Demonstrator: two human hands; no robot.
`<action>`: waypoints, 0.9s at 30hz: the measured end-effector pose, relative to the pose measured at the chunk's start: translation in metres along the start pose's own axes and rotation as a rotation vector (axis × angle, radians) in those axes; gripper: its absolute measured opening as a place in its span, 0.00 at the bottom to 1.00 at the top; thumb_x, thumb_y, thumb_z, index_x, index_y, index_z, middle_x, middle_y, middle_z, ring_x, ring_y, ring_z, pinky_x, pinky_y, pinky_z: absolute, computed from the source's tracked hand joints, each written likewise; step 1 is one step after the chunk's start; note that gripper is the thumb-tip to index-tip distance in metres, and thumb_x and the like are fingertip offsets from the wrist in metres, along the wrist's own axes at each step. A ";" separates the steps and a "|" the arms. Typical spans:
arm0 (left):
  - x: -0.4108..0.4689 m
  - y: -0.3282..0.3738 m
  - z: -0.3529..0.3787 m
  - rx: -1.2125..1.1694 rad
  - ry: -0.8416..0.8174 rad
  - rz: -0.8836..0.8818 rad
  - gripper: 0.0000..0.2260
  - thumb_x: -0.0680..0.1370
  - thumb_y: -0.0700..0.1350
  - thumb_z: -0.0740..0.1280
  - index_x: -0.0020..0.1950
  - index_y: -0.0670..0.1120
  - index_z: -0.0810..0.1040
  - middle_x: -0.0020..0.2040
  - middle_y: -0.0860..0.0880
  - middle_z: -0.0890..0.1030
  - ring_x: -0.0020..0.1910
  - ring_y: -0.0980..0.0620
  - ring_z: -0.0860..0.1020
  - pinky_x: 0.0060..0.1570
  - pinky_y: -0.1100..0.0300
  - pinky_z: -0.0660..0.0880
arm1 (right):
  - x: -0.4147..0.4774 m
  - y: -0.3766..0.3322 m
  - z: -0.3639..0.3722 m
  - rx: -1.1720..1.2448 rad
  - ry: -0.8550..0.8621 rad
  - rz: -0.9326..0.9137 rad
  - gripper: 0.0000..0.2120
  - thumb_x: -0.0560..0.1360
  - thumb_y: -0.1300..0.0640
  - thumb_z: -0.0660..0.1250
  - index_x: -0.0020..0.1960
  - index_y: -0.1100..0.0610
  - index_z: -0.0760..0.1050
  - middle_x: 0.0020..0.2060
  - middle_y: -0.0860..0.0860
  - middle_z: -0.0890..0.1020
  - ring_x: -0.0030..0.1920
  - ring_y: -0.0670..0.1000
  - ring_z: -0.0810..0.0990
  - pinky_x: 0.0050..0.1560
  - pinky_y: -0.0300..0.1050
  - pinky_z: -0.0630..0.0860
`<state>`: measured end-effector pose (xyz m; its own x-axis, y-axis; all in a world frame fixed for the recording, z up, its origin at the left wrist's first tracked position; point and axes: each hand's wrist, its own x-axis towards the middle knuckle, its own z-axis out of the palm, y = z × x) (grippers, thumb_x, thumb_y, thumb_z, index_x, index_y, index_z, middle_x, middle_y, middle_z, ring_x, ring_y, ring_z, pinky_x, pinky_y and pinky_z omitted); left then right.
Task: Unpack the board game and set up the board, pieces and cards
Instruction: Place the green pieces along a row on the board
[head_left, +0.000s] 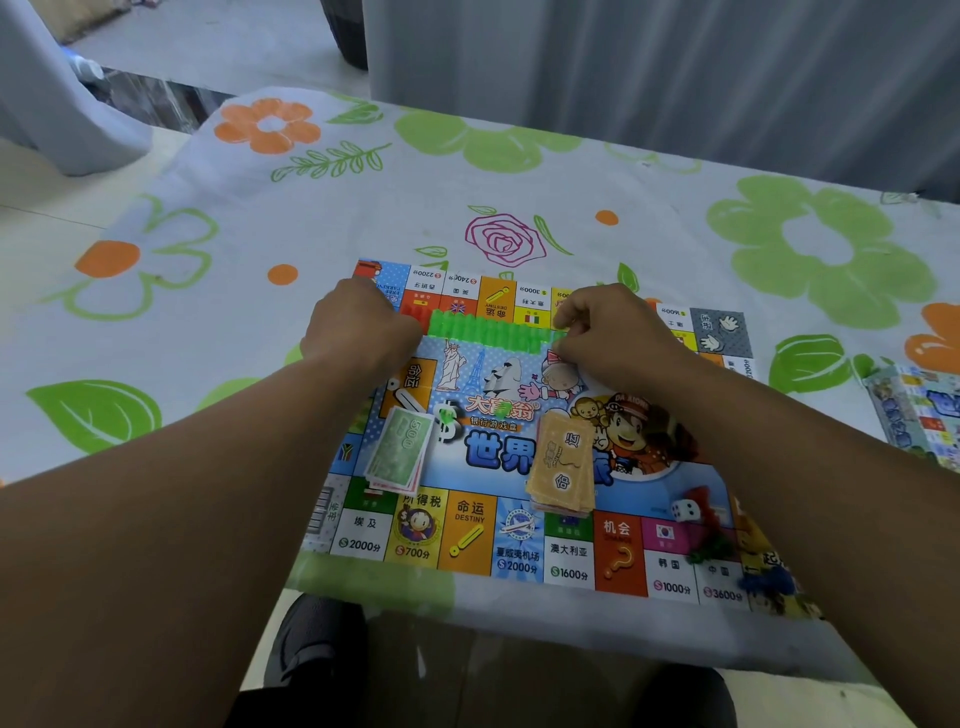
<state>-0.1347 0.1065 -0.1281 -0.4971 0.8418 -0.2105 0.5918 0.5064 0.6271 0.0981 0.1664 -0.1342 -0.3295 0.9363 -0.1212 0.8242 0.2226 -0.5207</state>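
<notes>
The colourful game board (478, 540) lies flat on the table in front of me. Across its far part stretches a row of green plastic houses (483, 330). My left hand (358, 327) has curled fingers at the row's left end, and my right hand (608, 332) pinches the row's right end. A stack of paper money (400, 449) with a green 500 note on top sits left of centre. A pile of tan cards (563, 462) sits right of centre. A white die (684, 509), red pieces (701, 499) and green and blue pieces (711, 556) lie near the board's front right corner.
The table wears a flowered plastic cloth (571, 171). The game box (919, 410) lies at the right edge. A grey curtain (649, 67) hangs behind the table. My dark shoe (311, 644) shows below the table's front edge.
</notes>
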 end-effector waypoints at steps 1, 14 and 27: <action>0.000 0.000 0.000 0.002 -0.001 0.004 0.06 0.73 0.40 0.71 0.50 0.43 0.80 0.42 0.47 0.80 0.41 0.47 0.78 0.47 0.51 0.80 | 0.000 -0.001 0.000 -0.003 -0.002 0.003 0.09 0.74 0.64 0.70 0.54 0.57 0.80 0.45 0.51 0.78 0.50 0.56 0.79 0.54 0.52 0.78; -0.004 0.003 -0.001 -0.010 -0.013 0.009 0.04 0.74 0.40 0.70 0.48 0.44 0.80 0.43 0.47 0.81 0.44 0.45 0.81 0.50 0.48 0.81 | 0.001 -0.002 0.002 -0.002 -0.002 0.003 0.10 0.76 0.65 0.68 0.56 0.57 0.81 0.45 0.52 0.78 0.46 0.53 0.77 0.46 0.45 0.71; -0.003 0.002 -0.001 -0.018 -0.018 0.008 0.08 0.75 0.41 0.71 0.54 0.44 0.80 0.48 0.46 0.82 0.46 0.46 0.81 0.49 0.49 0.81 | -0.013 -0.022 -0.008 -0.072 -0.022 -0.061 0.04 0.72 0.63 0.69 0.41 0.57 0.82 0.38 0.48 0.82 0.41 0.51 0.81 0.45 0.50 0.80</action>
<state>-0.1329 0.1051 -0.1254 -0.4811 0.8489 -0.2188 0.5837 0.4964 0.6425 0.0884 0.1517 -0.1142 -0.3898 0.9143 -0.1104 0.8330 0.2989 -0.4655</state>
